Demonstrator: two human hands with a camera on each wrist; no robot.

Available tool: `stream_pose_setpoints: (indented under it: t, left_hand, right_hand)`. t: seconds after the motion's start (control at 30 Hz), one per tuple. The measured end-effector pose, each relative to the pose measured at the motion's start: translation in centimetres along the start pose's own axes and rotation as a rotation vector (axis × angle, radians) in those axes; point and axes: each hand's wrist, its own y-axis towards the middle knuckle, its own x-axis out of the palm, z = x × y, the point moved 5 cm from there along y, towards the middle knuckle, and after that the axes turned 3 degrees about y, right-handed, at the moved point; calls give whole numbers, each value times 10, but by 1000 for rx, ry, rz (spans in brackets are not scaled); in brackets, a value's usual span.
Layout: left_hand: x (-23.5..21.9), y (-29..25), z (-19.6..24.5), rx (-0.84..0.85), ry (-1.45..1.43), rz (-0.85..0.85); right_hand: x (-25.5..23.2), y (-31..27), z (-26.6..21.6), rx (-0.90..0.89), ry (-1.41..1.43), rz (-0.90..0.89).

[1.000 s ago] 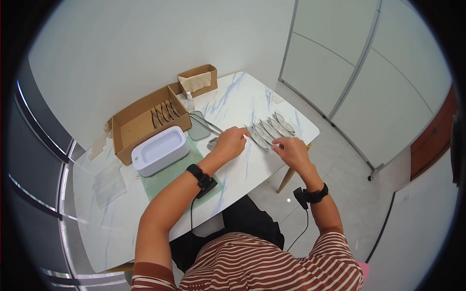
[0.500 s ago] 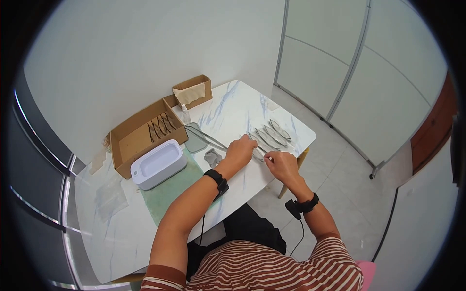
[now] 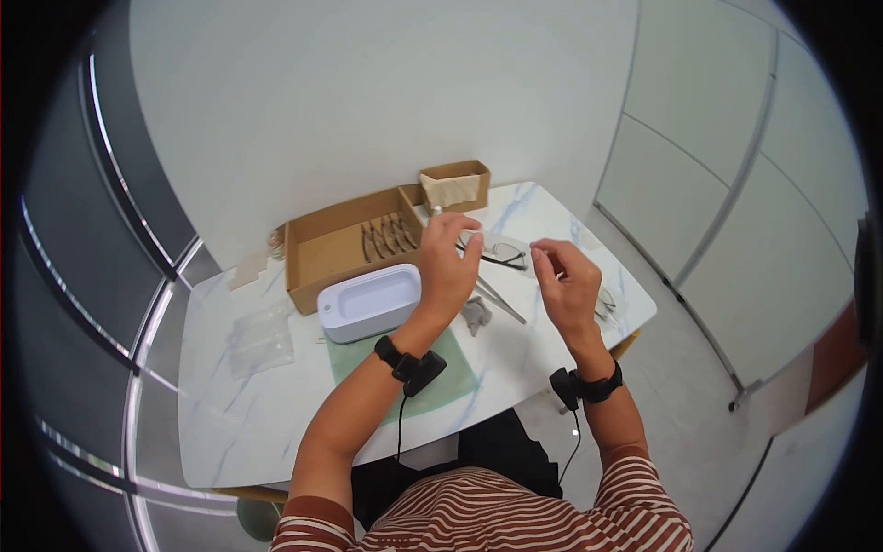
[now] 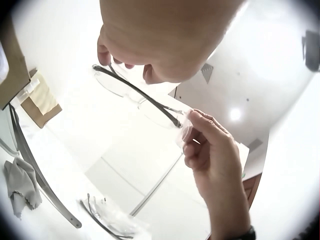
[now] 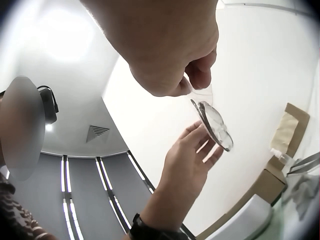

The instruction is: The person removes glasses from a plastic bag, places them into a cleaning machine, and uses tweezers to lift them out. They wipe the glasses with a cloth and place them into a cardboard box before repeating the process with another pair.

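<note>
Between my two hands, raised above the table, hangs a pair of thin-framed glasses [image 3: 506, 259] with dark temples. A clear plastic bag [image 4: 186, 134] shows round its right end. My left hand [image 3: 451, 262] holds the glasses at the other end, fingers curved about them in the right wrist view. With thumb and fingertips, my right hand [image 3: 572, 281] pinches the end of the bag. More bagged glasses [image 4: 107, 217] lie on the table, mostly hidden behind my right hand in the head view. Near my left forearm lie a crumpled grey cloth [image 3: 476, 315] and a long grey metal strip [image 3: 498, 299].
A white cleaner basin [image 3: 370, 302] stands on a green mat [image 3: 437, 382]. Behind it, a cardboard box [image 3: 317, 244] contains several dark glasses. A smaller box with a cream cloth [image 3: 452, 190] and a spray bottle [image 3: 437, 211] stand further back. Clear bags [image 3: 260, 342] lie at left.
Both hands have risen from the row of bagged glasses, lifting one pair and moving it up over the table. The head view has turned to the left.
</note>
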Motion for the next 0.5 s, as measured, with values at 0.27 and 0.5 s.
stream_pose_setpoints:
  t: [0.27, 0.5]
  left_hand:
    - [-110, -36, -88, -982, -1208, 174]
    - [-173, -19, -141, -605, -1187, 382]
  right_hand:
    - [131, 42, -68, -131, 308, -223]
    - [204, 19, -40, 40, 557, -367]
